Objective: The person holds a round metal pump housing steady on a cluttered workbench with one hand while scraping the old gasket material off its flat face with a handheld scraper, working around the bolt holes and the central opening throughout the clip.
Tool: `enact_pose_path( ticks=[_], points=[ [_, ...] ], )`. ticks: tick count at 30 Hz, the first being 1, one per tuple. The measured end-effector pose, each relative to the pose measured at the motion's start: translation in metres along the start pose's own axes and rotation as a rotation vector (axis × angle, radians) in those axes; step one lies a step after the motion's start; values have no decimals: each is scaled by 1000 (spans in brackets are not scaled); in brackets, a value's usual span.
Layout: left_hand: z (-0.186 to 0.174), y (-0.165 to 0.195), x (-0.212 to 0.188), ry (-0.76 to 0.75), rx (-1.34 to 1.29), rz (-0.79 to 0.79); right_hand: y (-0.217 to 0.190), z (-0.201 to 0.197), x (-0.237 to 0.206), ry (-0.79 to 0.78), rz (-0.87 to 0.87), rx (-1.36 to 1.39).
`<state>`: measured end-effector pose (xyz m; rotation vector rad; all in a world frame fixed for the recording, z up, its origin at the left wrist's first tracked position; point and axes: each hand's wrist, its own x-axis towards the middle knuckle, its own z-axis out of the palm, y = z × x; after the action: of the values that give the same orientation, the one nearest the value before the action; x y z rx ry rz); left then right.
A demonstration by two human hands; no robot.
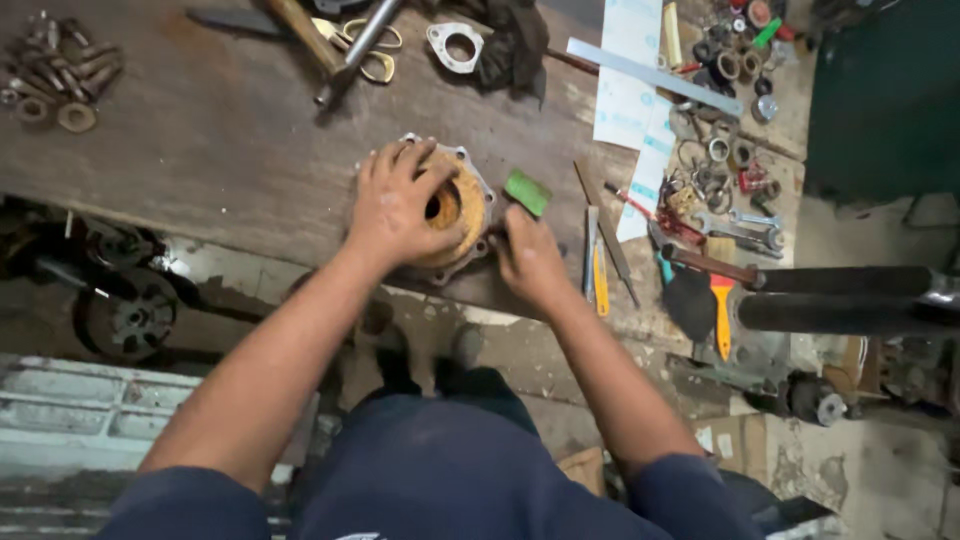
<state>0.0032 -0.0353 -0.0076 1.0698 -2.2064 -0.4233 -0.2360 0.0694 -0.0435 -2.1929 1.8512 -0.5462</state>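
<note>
The round flanged metal housing (455,205) lies flat near the front edge of the wooden workbench (220,140), its bore facing up, so its axis runs vertical (no long side to speak of). The left hand (395,210) spreads over its rim, pressing down, likely to keep it from turning. The right hand (530,255) pinches a green abrasive pad (527,191) just beside the flange. 2 files (598,262) lie near.
</note>
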Motion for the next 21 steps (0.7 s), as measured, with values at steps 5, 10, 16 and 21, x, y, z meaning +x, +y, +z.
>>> enact_pose_path(
  ticks=[5,10,16,21],
  points=[
    [1,19,-4,48,103,-133,-2,-4,-24,105,179,326],
    [0,32,0,-74,260,-275,-5,-19,-15,236,354,564],
    [-5,8,2,-43,67,-6,-11,-15,34,237,64,146],
    [-1,7,0,-53,34,-27,-9,-11,45,191,21,36]
  ],
)
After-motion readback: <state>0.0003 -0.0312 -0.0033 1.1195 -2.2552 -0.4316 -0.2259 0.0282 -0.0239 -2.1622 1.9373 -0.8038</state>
